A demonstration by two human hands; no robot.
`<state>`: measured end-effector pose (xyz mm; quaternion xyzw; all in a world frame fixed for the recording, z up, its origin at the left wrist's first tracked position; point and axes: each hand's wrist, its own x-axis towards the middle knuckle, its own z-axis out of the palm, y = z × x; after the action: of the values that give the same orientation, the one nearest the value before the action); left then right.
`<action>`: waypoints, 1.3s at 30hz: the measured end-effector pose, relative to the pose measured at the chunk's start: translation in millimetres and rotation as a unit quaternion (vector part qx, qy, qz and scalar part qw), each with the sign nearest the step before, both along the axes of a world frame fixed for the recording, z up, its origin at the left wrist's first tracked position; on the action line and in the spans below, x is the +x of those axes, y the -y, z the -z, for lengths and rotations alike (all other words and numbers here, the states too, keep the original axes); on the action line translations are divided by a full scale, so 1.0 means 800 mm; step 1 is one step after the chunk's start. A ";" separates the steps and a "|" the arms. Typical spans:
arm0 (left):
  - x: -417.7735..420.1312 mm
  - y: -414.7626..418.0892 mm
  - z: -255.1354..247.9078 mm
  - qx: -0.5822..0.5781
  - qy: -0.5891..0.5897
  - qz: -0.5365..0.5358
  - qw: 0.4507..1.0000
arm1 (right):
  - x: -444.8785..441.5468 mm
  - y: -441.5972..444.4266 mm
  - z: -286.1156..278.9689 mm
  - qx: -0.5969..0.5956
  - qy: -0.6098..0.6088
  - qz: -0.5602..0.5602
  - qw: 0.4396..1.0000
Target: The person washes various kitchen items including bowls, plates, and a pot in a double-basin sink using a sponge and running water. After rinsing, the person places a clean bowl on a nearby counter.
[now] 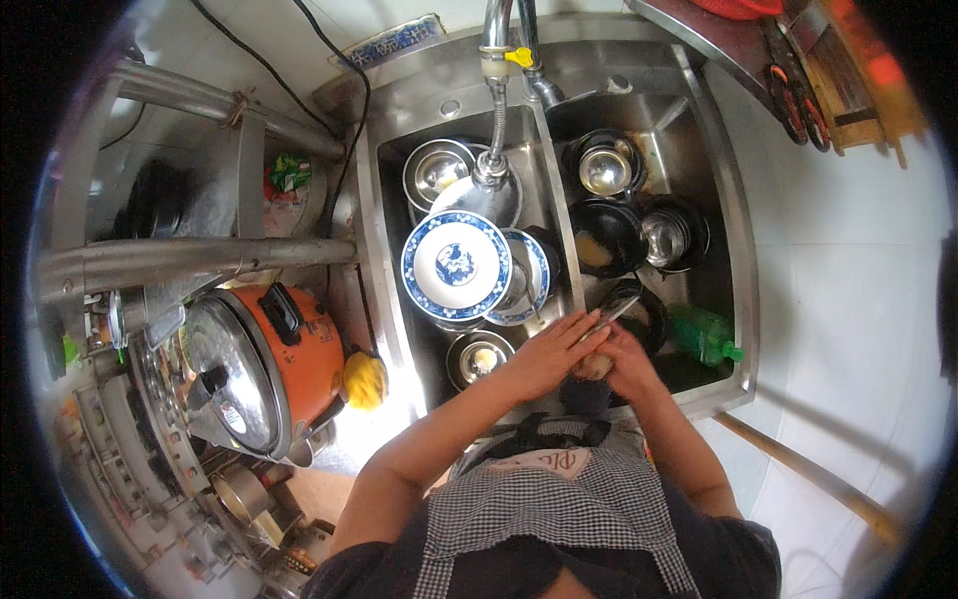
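My left hand (550,356) and my right hand (630,361) meet at the near end of the sink divider. A slim metal utensil (621,308) is held between them, its tip pointing up and right over a dark pan (645,322). The left fingers lie across the utensil, and the right fingers curl round from the other side. Something pale brown (595,366) shows below the palms, too covered to identify. To the left, blue-rimmed plates (456,265) and a steel bowl (479,358) sit in the left basin.
A flexible tap hose (499,120) hangs over the left basin. The right basin holds a black wok (608,238), steel bowls (664,238) and a green plastic bottle (703,335). Left of the sink are an orange cooker (288,367) and a yellow cloth (365,381). Scissors (799,105) hang at upper right.
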<state>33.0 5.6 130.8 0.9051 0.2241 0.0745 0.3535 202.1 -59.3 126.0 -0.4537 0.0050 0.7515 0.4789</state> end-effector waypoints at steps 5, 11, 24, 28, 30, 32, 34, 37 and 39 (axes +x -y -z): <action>-0.028 -0.007 -0.034 -0.056 -0.118 0.060 0.990 | -0.022 0.020 0.014 -0.068 -0.218 0.064 0.971; -0.064 0.010 -0.045 -0.073 -0.139 0.051 0.986 | -0.010 0.043 0.092 -0.096 -0.235 0.153 0.955; -0.210 0.042 0.106 -0.367 -0.246 -0.360 0.822 | 0.099 0.020 0.219 -0.212 0.465 -0.006 0.860; -0.276 0.068 0.217 -0.157 -0.226 -0.222 0.935 | 0.073 0.020 0.349 -0.143 0.742 -0.352 0.553; -0.249 0.051 0.224 -0.084 -0.295 -0.220 0.926 | 0.080 0.033 0.377 -0.073 0.783 -0.414 0.458; -0.224 0.038 0.195 -0.104 -0.318 -0.258 0.906 | 0.069 0.020 0.356 -0.098 0.746 -0.409 0.516; -0.203 0.031 0.154 -0.117 -0.312 -0.289 0.897 | 0.053 0.005 0.301 -0.094 0.708 -0.429 0.554; -0.165 0.019 0.121 -0.124 -0.232 -0.292 0.920 | 0.049 0.000 0.228 -0.093 0.644 -0.470 0.597; -0.139 0.018 0.111 -0.141 -0.150 -0.290 0.934 | 0.061 0.002 0.225 -0.113 0.581 -0.491 0.639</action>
<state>-78.1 -8.4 41.8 0.7419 0.5359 0.0047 0.4030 250.8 -61.1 -53.6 -0.7834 -0.4125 0.4515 -0.1111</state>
